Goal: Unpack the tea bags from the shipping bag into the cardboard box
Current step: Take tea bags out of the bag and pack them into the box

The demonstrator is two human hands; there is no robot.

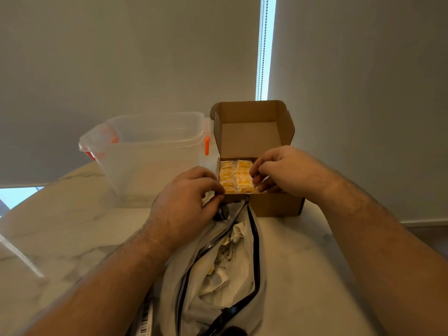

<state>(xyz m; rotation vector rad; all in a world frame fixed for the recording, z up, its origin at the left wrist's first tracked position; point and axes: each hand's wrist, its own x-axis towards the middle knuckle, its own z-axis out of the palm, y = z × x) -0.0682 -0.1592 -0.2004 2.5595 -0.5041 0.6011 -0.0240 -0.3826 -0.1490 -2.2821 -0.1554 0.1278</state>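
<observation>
Cardboard box (274, 205) open on table (303, 251), yellow tea bags (232, 176) in rows inside. Right hand (287, 169) pinches tea bags in box. Left hand (183, 202) grips shipping bag (174, 292) rim, just before box.

Two pale roller blinds, one on the left (121, 57) and one on the right (363, 69), hang down and fill most of the background. Between them a narrow strip of bright daylight (269, 32) shows, with a bead chain (262, 57) hanging in it. Below the left blind's bottom edge a patch of bright window (17, 197) appears, and in front lies a white, marble-veined desk (72, 226) with a rounded edge, a streak of reflected light (21, 255) across its left side.
</observation>
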